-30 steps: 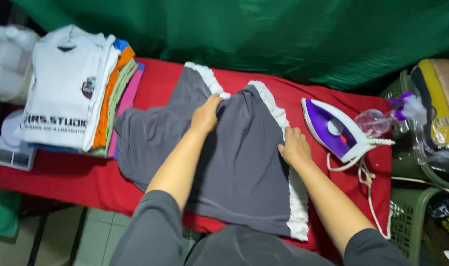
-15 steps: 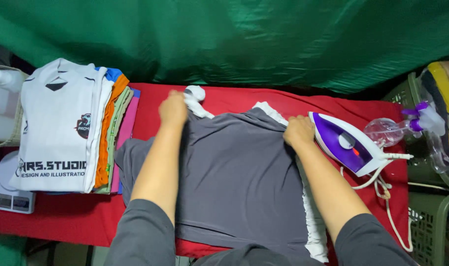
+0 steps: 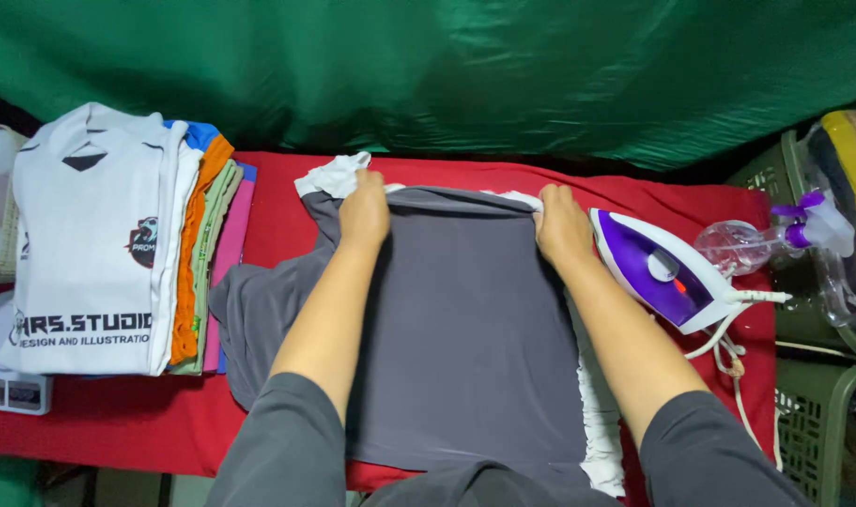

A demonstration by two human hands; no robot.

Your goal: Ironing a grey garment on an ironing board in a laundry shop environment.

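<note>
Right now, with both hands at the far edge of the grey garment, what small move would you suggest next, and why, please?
Probably smooth both palms back along the cloth. The left hand and right hand pin the far fold of the grey garment on the red board cover, while loose fabric bunches at its left side. The iron stands clear to the right.

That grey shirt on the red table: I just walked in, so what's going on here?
A person presses both hands, left hand and right hand, on the far edge of a grey shirt spread flat on the red table. A purple iron rests to its right, a stack of folded clothes to its left.
</note>
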